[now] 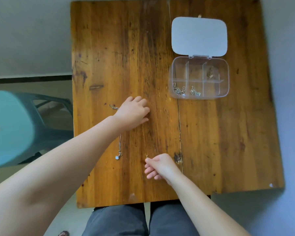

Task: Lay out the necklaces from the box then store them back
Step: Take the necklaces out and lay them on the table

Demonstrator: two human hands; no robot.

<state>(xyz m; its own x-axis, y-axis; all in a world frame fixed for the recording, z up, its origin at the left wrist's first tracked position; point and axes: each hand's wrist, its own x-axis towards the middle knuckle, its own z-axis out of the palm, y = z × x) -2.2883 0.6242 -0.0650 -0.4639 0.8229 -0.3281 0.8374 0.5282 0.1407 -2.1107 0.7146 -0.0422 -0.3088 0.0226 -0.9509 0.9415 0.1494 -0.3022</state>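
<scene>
A thin gold necklace (144, 142) lies stretched straight on the wooden table (228, 142). My left hand (134, 113) pinches its far end, and my right hand (160, 165) pinches its near end by the small pendant. To its left lies a silver necklace (120, 147) with a pale pendant, partly hidden under my left wrist. At the right stands a clear compartment box (226, 74) with its white lid (199, 35) open. Three of its compartments hold small chains.
A teal plastic stool (10, 128) stands on the floor left of the table. My knees in dark trousers (119, 220) are under the near table edge. Bare wood stretches right of my right hand and beyond my left hand.
</scene>
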